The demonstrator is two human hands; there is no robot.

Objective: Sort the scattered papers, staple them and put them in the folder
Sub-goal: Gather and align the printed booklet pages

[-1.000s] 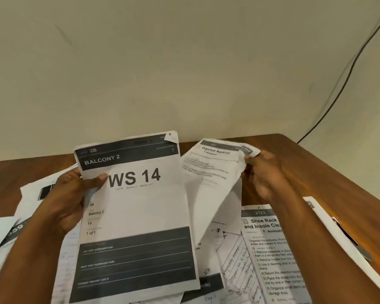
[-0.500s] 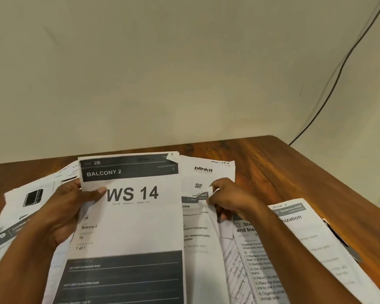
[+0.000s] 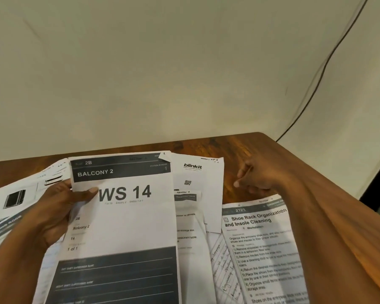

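The left hand [image 3: 53, 216] grips the "WS 14" sheet [image 3: 123, 227] by its left edge, thumb on its face, above the scattered papers [image 3: 261, 249] on the wooden desk [image 3: 272, 150], while the right hand [image 3: 257, 178] hovers right of that sheet, loosely curled, holding nothing.

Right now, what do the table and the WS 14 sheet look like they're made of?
Table: looks like wood or a wood-look laminate, reddish brown with dark grain streaks and a mild sheen; which one cannot be told.
WS 14 sheet: thin matte white printer paper with dark printed bands, its top corner dog-eared, held by the left hand.
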